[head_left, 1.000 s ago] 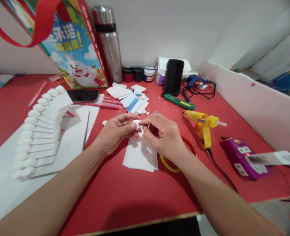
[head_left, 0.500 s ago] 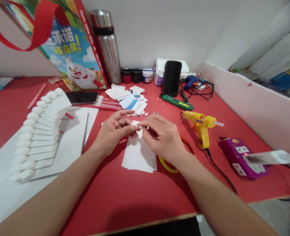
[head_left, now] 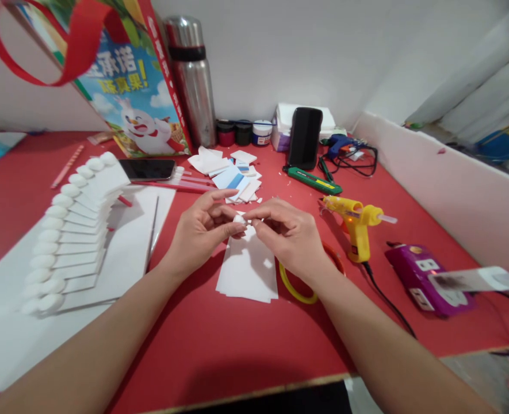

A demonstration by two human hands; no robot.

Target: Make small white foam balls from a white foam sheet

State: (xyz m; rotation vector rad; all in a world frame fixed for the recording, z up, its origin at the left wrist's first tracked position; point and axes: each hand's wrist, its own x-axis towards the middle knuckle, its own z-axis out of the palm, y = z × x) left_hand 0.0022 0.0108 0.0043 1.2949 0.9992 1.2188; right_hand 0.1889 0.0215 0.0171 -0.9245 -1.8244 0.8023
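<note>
My left hand (head_left: 202, 230) and my right hand (head_left: 291, 236) meet over the middle of the red table (head_left: 219, 345). Both pinch a small white foam piece (head_left: 239, 219) between their fingertips. Right below the hands lies a stack of white foam sheets (head_left: 248, 270). Under my right wrist a pair of scissors with yellow and red handles (head_left: 299, 290) is partly hidden. To the left stands a stepped white foam model (head_left: 71, 230) edged with a row of rounded white caps.
A yellow glue gun (head_left: 355, 221) stands at the right, its cord running to a purple power strip (head_left: 427, 279). Behind are a green cutter (head_left: 314, 181), an upright black phone (head_left: 305, 138), paint jars (head_left: 243, 132), a steel flask (head_left: 191, 80), a shopping bag (head_left: 120, 80), foam scraps (head_left: 230, 172) and a flat phone (head_left: 147, 169).
Both hands lifted slightly off the foam sheets while still working the small white piece between the fingertips. The camera shifted a little.
</note>
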